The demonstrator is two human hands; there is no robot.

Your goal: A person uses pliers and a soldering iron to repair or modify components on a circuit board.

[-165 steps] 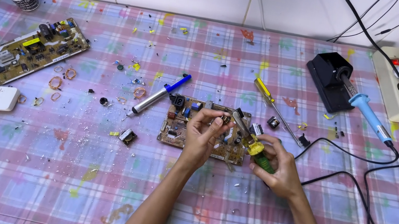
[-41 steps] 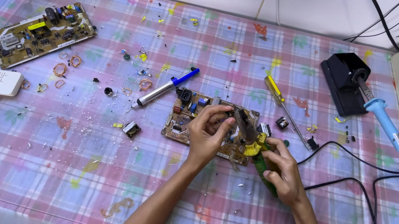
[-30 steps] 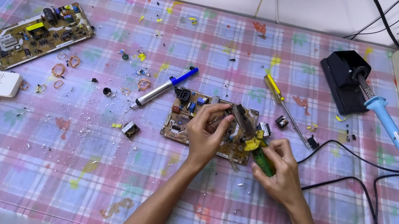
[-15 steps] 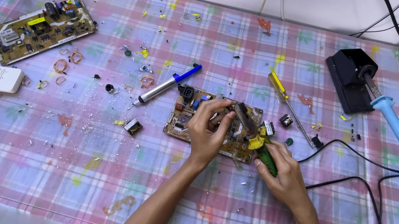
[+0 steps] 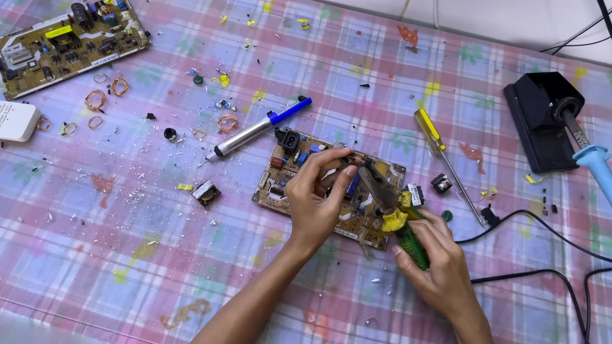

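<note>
Barely shifted from half a second back: left hand (image 5: pixel 316 198) stayed pinched on a part atop the board (image 5: pixel 335 193) at mid-table, right hand (image 5: pixel 435 262) stayed clenched around the pliers (image 5: pixel 391 206), jaws at the same spot. Suggested the part not yet free.

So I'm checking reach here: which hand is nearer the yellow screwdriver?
Right. The right hand grips green-handled pliers just below and beside the yellow screwdriver; the left hand is on the board, farther to the screwdriver's left.
</note>
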